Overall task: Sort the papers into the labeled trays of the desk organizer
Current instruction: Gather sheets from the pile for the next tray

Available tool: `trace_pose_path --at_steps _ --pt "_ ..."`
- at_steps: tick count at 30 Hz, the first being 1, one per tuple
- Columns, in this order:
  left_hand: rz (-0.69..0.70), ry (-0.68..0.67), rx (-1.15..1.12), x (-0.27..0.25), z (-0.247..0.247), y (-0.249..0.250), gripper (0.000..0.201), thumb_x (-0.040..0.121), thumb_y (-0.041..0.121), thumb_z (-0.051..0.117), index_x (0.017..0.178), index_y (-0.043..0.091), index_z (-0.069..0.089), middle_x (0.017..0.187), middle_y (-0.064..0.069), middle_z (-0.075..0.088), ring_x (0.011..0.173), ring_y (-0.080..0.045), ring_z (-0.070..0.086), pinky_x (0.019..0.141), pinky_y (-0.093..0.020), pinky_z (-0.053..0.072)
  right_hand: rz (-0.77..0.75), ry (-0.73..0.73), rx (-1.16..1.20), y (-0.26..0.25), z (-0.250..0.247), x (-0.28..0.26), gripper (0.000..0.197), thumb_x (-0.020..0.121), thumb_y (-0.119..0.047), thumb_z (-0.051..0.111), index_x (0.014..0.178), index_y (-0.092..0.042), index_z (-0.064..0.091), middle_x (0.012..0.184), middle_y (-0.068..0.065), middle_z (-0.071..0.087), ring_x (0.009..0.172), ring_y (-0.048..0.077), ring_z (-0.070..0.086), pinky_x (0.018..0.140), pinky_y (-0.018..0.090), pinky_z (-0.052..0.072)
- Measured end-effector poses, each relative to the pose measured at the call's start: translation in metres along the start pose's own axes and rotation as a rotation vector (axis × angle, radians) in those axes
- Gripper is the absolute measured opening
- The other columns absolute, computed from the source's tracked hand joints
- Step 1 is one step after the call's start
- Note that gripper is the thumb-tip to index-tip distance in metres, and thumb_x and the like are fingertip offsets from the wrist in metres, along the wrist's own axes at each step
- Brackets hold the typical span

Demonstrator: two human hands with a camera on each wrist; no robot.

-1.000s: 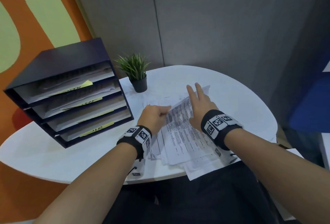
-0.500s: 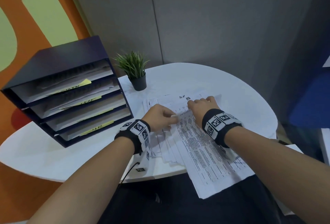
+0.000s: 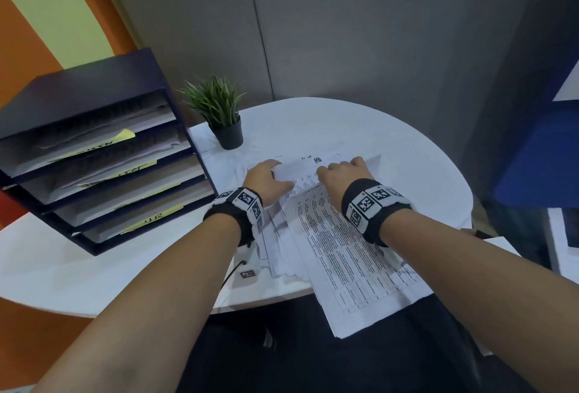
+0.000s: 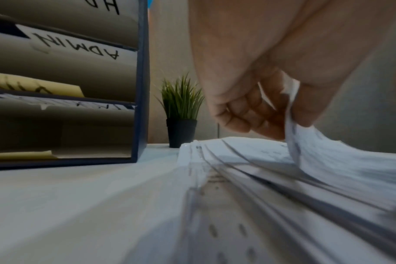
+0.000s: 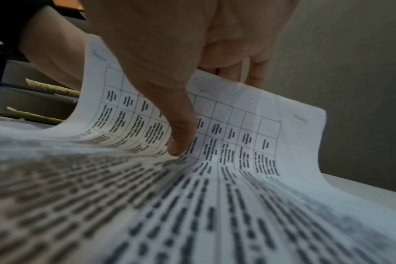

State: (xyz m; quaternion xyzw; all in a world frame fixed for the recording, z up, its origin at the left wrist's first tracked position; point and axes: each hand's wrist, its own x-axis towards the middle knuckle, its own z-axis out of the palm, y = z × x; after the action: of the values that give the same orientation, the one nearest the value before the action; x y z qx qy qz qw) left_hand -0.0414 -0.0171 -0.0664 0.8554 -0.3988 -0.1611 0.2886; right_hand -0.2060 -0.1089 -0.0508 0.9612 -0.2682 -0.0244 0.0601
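Observation:
A printed sheet with a table (image 3: 347,255) lies on top of the paper pile (image 3: 279,251) on the white round table (image 3: 94,270); its near end hangs over the table's front edge. My left hand (image 3: 269,178) pinches the sheet's far left edge (image 4: 292,114). My right hand (image 3: 343,175) pinches the far edge too, thumb on the printed face (image 5: 181,142), fingers behind. That far edge curls upward (image 5: 237,110). The dark blue desk organizer (image 3: 103,79) with yellow-labelled trays stands at the left (image 4: 140,71).
A small potted plant (image 3: 224,117) stands between the organizer and the pile (image 4: 181,114). A grey partition wall (image 3: 344,32) rises behind the table. A small tag on a cable (image 3: 247,273) lies near the front edge. Something blue (image 3: 542,157) is at the right.
The top sheet has slid toward me and now overhangs the table's front edge. My right hand went from flat on it to pinching its far edge, which both hands now lift.

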Motion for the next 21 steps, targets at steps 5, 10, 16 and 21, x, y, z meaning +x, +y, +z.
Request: trace_pose_path --at_steps 5,10,16,21 --pt "0.124 -0.106 -0.104 -0.010 -0.004 0.009 0.018 0.083 -0.001 0.068 0.078 0.014 0.076 0.090 -0.003 0.075 0.084 -0.019 0.070 0.074 -0.025 0.056 0.038 0.147 0.119 0.001 0.007 0.001 0.087 0.071 -0.015 0.071 0.141 -0.017 0.020 0.113 0.006 0.060 0.103 0.029 0.057 0.092 0.042 0.038" --pt "0.096 -0.398 -0.215 -0.009 -0.028 0.002 0.031 0.085 -0.005 0.067 0.098 0.021 0.080 0.113 0.002 0.074 0.108 -0.015 0.068 0.098 -0.027 0.052 0.039 0.100 0.010 0.003 0.009 0.003 0.055 0.077 -0.026 0.068 0.128 -0.027 0.050 0.114 0.007 0.052 0.111 0.028 0.048 0.097 0.044 0.035" --pt "-0.074 -0.364 -0.290 0.001 -0.038 0.000 0.026 0.092 0.024 0.065 0.115 0.015 0.073 0.117 -0.001 0.073 0.100 -0.014 0.070 0.087 -0.025 0.052 0.005 0.127 -0.023 0.003 0.011 0.002 0.053 0.074 -0.019 0.071 0.123 -0.019 0.053 0.133 0.008 0.047 0.126 0.027 0.040 0.104 0.044 0.029" --pt "-0.074 -0.094 0.137 0.025 -0.026 -0.013 0.058 0.088 0.022 0.068 0.142 0.013 0.050 0.142 -0.009 0.055 0.127 -0.024 0.055 0.102 -0.031 0.045 0.007 0.057 0.038 0.003 0.010 0.003 0.046 0.076 -0.015 0.065 0.118 -0.020 0.048 0.104 -0.003 0.066 0.101 0.022 0.061 0.106 0.045 0.026"
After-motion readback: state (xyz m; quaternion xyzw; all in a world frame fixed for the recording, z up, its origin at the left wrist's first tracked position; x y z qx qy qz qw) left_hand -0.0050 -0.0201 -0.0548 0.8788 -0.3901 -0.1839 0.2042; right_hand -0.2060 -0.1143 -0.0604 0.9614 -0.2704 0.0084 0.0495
